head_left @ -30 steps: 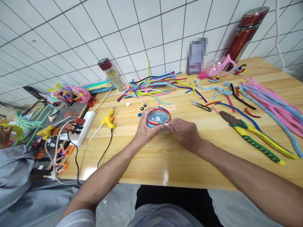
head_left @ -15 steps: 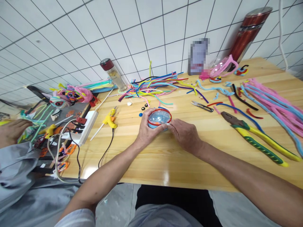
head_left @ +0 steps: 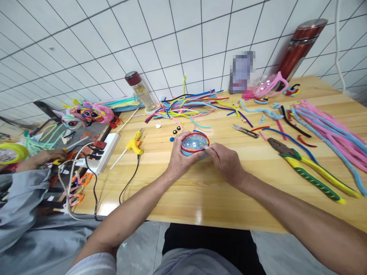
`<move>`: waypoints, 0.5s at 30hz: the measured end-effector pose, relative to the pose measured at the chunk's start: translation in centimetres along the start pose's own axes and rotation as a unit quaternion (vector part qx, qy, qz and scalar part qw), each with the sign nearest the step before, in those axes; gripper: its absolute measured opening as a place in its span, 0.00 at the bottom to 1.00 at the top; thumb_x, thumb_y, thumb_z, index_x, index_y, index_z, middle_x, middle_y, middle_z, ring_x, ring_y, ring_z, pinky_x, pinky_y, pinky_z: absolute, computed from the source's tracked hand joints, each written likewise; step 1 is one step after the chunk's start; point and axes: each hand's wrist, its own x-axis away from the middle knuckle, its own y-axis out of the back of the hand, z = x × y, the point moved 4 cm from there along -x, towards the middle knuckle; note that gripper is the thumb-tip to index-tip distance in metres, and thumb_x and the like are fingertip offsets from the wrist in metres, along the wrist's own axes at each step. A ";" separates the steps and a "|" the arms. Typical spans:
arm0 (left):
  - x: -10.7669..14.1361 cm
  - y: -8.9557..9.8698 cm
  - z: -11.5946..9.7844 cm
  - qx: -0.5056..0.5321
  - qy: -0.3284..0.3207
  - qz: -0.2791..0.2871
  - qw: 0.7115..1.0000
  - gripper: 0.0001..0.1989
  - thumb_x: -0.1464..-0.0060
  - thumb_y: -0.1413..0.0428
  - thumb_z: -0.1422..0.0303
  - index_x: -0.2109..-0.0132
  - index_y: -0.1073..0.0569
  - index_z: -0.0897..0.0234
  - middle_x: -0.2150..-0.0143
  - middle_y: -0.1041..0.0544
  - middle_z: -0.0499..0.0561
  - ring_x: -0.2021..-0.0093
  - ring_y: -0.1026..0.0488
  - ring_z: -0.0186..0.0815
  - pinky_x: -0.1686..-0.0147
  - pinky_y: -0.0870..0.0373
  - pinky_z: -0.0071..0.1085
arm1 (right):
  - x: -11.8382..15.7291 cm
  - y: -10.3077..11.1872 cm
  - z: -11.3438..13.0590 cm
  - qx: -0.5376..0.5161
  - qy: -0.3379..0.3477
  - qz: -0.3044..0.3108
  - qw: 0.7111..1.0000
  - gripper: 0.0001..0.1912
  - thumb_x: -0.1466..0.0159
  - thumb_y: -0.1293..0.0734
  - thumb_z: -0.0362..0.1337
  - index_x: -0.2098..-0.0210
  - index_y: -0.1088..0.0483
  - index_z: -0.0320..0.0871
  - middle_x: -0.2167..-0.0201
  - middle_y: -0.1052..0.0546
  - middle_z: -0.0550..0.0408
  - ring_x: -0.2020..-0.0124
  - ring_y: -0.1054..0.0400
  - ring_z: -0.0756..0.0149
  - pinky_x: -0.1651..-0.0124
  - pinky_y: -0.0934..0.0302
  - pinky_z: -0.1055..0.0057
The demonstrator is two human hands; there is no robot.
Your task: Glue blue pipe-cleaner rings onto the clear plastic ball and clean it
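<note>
My left hand (head_left: 179, 158) is wrapped round the left and near side of a clear plastic dome (head_left: 195, 143). Red pipe cleaner runs along the dome's rim, with light blue pipe cleaner below it. At the near right edge of that rim, my right hand (head_left: 226, 162) is closed in a pinch. A small pale bit shows at its fingertips, too small to name. Just beyond the left hand lie a blue bead (head_left: 172, 139) and small black-and-white eyes (head_left: 177, 130).
Left of me are a yellow glue gun (head_left: 133, 145) and a power strip (head_left: 106, 152) with cables; a co-worker's hand (head_left: 43, 157) is beyond. Thread snips (head_left: 245, 131), pliers (head_left: 309, 170) and pink pipe cleaners (head_left: 329, 131) lie right. A glass bottle (head_left: 142, 93) and red thermos (head_left: 302, 49) stand behind.
The co-worker's hand has moved right, toward the power strip, and a yellow round thing now shows beside it. My hands keep their hold; the view has shifted slightly.
</note>
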 end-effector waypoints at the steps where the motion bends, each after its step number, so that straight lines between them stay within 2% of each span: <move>1: 0.0 -0.1 0.0 0.001 -0.004 0.003 1.000 0.40 0.53 0.30 0.48 0.38 0.34 0.57 0.38 0.29 0.58 0.35 0.31 0.48 0.34 0.34 0.47 | -0.1 0.2 -0.1 -0.003 -0.004 -0.001 1.000 0.19 0.22 0.44 0.43 0.66 0.30 0.45 0.72 0.23 0.55 0.71 0.30 0.67 0.66 0.42 0.72; 4: 0.1 -0.2 0.2 -0.002 -0.014 0.005 1.000 0.42 0.54 0.29 0.48 0.37 0.35 0.57 0.37 0.29 0.58 0.35 0.31 0.49 0.34 0.34 0.48 | -0.3 0.7 -0.1 0.005 0.003 -0.006 1.000 0.20 0.22 0.44 0.43 0.67 0.30 0.45 0.73 0.24 0.57 0.73 0.32 0.69 0.67 0.43 0.73; 7: 0.1 -0.2 0.3 -0.029 -0.034 0.011 0.999 0.45 0.54 0.30 0.46 0.34 0.36 0.56 0.35 0.30 0.59 0.33 0.32 0.51 0.33 0.35 0.50 | -0.4 1.2 0.2 0.035 0.043 -0.013 0.998 0.19 0.22 0.43 0.43 0.65 0.29 0.44 0.72 0.23 0.56 0.71 0.31 0.69 0.66 0.44 0.73; 11: 0.0 0.8 -0.7 -0.083 -0.085 0.006 0.993 0.51 0.54 0.33 0.40 0.30 0.40 0.55 0.29 0.37 0.63 0.27 0.41 0.54 0.29 0.41 0.54 | -0.4 1.7 0.9 0.104 0.100 -0.016 0.989 0.18 0.23 0.41 0.42 0.65 0.27 0.43 0.72 0.23 0.55 0.70 0.31 0.69 0.66 0.47 0.71; 13: 0.1 1.6 -1.7 -0.111 -0.112 -0.007 0.988 0.47 0.52 0.35 0.39 0.32 0.37 0.56 0.26 0.41 0.64 0.25 0.44 0.56 0.29 0.42 0.57 | -0.3 1.9 1.2 0.139 0.122 -0.022 0.983 0.18 0.24 0.40 0.42 0.68 0.28 0.43 0.74 0.25 0.56 0.72 0.35 0.69 0.67 0.48 0.70; 15: 0.2 2.2 -2.8 -0.132 -0.140 -0.010 0.981 0.37 0.48 0.37 0.41 0.38 0.31 0.56 0.26 0.42 0.63 0.25 0.44 0.56 0.31 0.41 0.58 | -0.3 2.1 1.6 0.163 0.141 -0.026 0.976 0.19 0.24 0.39 0.43 0.70 0.29 0.44 0.76 0.26 0.56 0.73 0.37 0.69 0.67 0.50 0.69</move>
